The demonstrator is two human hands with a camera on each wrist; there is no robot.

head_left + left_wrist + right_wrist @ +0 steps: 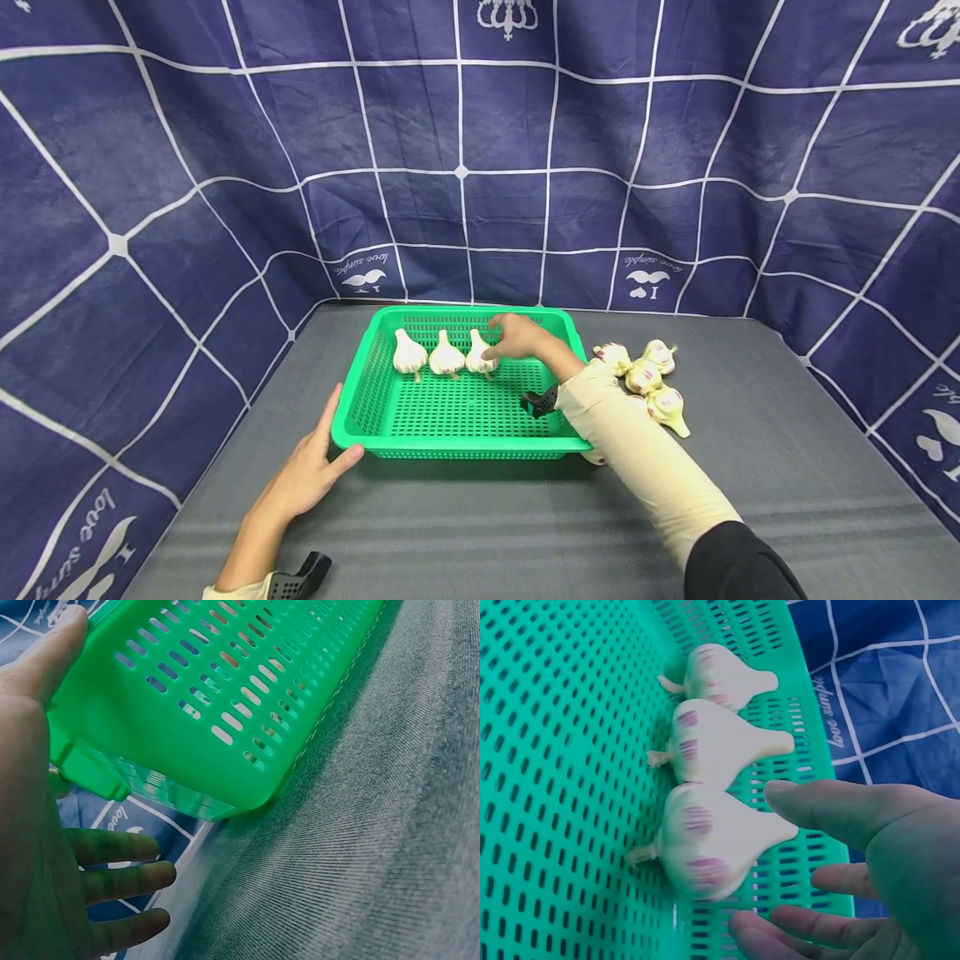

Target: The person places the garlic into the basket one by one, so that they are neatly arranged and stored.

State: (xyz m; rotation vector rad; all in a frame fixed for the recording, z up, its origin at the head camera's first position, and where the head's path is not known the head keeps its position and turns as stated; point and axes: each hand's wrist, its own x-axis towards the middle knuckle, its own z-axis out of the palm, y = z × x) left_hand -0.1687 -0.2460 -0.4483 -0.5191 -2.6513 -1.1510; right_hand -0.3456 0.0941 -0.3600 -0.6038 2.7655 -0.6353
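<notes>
Garlic bulbs, three of them, lie in a row along the far edge of our green perforated basket [457,412], which sits near the middle of the grey tabletop [787,467], toward its far edge. The leftmost bulb [409,354] and the middle bulb [446,357] rest side by side, tips pointing to the far wall of the basket. The rightmost bulb [480,354] lies just beside our right hand [517,336], which hovers over the far right part of the basket with fingers loosely spread and nothing held. In the right wrist view the thumb [817,806] is close to that nearest bulb [709,844]; we cannot tell whether it touches. The other two bulbs [724,746] [720,675] lie beyond it.

Our left hand [311,467] rests flat on the tabletop at the basket's near left corner, fingers straight, thumb against the rim. The left wrist view shows the hand [34,825] open beside the basket's corner [217,697].

More garlic [645,379] lies in a loose cluster on the tabletop just right of the basket. A blue chequered cloth [480,150] hangs behind.
</notes>
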